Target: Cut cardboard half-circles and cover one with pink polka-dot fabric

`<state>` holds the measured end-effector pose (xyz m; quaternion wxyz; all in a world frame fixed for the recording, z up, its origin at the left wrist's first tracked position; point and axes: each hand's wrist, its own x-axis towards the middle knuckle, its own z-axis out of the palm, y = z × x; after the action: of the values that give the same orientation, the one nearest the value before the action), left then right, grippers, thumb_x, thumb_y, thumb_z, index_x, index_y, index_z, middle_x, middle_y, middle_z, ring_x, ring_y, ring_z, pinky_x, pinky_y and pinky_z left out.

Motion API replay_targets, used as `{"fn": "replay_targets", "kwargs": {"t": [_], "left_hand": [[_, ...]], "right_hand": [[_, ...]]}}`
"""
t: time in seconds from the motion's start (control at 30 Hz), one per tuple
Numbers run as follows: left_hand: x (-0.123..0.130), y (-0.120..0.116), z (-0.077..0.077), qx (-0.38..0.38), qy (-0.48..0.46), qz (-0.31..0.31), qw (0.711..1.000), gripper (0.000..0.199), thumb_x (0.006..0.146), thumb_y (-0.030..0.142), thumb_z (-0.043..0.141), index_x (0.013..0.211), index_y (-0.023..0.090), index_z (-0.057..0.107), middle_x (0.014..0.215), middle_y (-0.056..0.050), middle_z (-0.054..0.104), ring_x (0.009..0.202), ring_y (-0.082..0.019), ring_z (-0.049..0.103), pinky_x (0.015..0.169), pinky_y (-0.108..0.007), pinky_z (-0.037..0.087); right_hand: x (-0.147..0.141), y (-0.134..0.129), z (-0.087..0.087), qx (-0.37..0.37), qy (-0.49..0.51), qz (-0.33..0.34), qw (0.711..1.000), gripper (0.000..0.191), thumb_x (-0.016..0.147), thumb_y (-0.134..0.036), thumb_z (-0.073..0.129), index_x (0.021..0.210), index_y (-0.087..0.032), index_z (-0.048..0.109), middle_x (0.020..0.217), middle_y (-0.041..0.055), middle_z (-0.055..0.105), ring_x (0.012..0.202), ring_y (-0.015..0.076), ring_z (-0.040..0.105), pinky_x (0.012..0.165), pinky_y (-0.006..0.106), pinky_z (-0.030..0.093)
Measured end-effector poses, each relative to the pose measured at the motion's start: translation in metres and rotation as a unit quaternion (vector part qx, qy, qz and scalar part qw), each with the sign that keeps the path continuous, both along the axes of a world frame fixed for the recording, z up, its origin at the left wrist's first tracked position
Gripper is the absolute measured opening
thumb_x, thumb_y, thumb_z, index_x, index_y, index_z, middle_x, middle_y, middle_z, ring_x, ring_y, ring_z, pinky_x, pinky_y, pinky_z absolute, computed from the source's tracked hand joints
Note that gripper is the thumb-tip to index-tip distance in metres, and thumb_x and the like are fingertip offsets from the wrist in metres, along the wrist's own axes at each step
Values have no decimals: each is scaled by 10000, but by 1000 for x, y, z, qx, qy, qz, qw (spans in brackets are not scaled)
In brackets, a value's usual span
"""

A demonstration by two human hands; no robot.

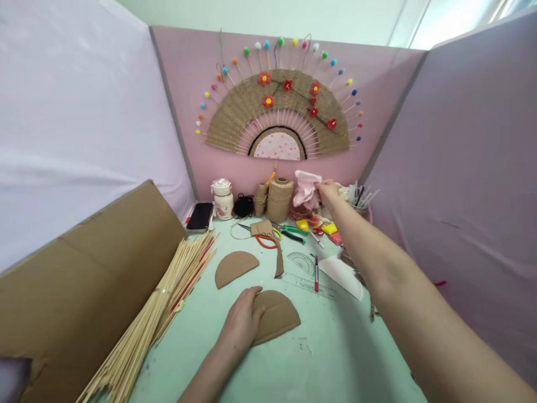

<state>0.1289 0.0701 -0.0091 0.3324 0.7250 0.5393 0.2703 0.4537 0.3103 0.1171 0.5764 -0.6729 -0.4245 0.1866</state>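
My right hand (329, 193) reaches to the back right, its fingers pinched on a piece of light pink cloth (307, 187) that hangs above the items there. Near the front, my left hand (244, 316) holds the left edge of a brown cardboard half-circle (279, 316) lying on the table, thumb over its top. Another cardboard half-circle (236, 267) lies just behind it. To the right are a clear protractor (301, 262), a red marker (316, 274) and a white paper half-circle (342, 276). A clear ruler (309, 286) lies in front of the protractor.
A bundle of thin wooden sticks (155, 305) and a large cardboard sheet (84, 291) line the left. At the back stand a white bottle (222, 201) and twine spools (279, 200). Scissors (266, 241) and green-handled pliers (293, 232) lie mid-table. A decorated fan (235, 120) hangs behind.
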Motion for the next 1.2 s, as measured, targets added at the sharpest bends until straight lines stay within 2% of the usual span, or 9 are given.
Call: {"fn": "replay_targets", "kwargs": {"t": [0.07,0.17,0.3,0.43,0.67,0.73,0.83,0.97,1.2], "left_hand": [[-1,1,-2,8,4,5,1000,383,802,179,514,1178,199,583,1191,-109,656,1156,-260,597,1023,-437,437],[-3,3,-4,29,21,19,999,367,819,168,498,1177,190,578,1168,-113,649,1128,-255,601,1008,-430,441],[-7,7,1,59,78,66,993,353,836,160,498,1181,167,575,1120,-132,608,1126,-279,568,990,-452,432],[-6,6,15,98,88,124,984,461,808,252,605,1256,181,522,1244,-152,488,1246,-347,453,1021,-539,381],[27,3,62,86,-180,1,980,945,692,427,759,1469,257,250,1479,-157,295,1239,-271,493,980,-419,465],[34,14,76,102,-230,-6,968,727,710,354,734,1366,251,437,1398,-114,440,1149,-233,550,925,-366,493],[29,41,92,85,-282,26,955,204,796,320,597,901,160,666,850,-28,641,821,-168,607,786,-316,519],[12,70,112,77,-307,49,947,194,768,348,633,736,156,622,673,11,583,674,-136,573,706,-296,523],[19,100,145,47,-340,36,938,102,725,242,648,774,154,663,687,1,639,683,-137,596,712,-293,529]], "right_hand": [[7,7,24,25,15,-26,999,316,933,-340,589,1190,-156,585,1159,80,624,957,197,638,804,393,557],[15,5,59,90,20,-56,994,190,910,-309,591,862,-126,610,748,-5,598,640,114,576,556,237,467],[11,-30,80,163,9,-43,986,294,855,-369,636,661,-194,500,587,-52,481,512,91,445,475,215,345],[-16,-84,69,183,22,59,981,403,813,-553,632,648,-222,472,550,-55,427,463,94,377,437,222,303],[-85,-161,16,43,97,231,967,493,732,-682,634,662,-235,440,521,-69,393,410,87,337,394,220,282],[-93,-170,6,23,89,251,964,502,726,-687,637,643,-227,456,517,-59,426,405,87,356,398,224,299],[-86,-175,1,16,68,243,967,505,753,-666,624,594,-214,464,486,-50,434,398,85,347,395,223,268],[-63,-180,7,44,30,199,978,471,781,-561,655,544,-204,459,456,-64,376,423,83,311,410,227,213],[-52,-177,35,171,10,152,973,450,855,-550,553,587,-219,407,549,-66,324,491,91,277,457,230,224]]}}
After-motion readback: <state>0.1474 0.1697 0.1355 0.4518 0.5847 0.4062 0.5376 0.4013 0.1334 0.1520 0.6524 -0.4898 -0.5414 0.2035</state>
